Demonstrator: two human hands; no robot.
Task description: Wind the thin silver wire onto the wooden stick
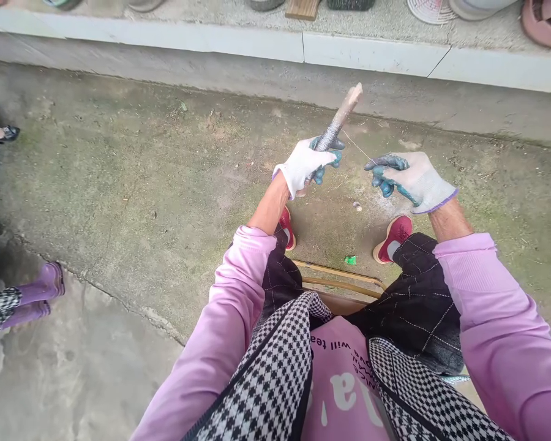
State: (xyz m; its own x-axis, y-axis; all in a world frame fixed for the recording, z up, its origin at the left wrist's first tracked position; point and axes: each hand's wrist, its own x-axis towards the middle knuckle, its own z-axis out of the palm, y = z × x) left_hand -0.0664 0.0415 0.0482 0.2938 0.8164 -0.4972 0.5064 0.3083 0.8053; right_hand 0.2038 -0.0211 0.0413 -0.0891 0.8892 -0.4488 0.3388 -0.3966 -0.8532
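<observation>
Head view, left hand (pixel 303 166) grip around stick (pixel 340 119)

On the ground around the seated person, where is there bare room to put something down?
The widest bare patch is the mossy concrete left of the left hand, up to the step. More bare concrete lies right of the right hand. It is crowded between the red shoes, under the stick, and at the far left beside another person's purple boots.

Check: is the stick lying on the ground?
No, the left hand holds the stick up off the concrete, tilted, with a thin thread running from it toward the right hand.
</observation>
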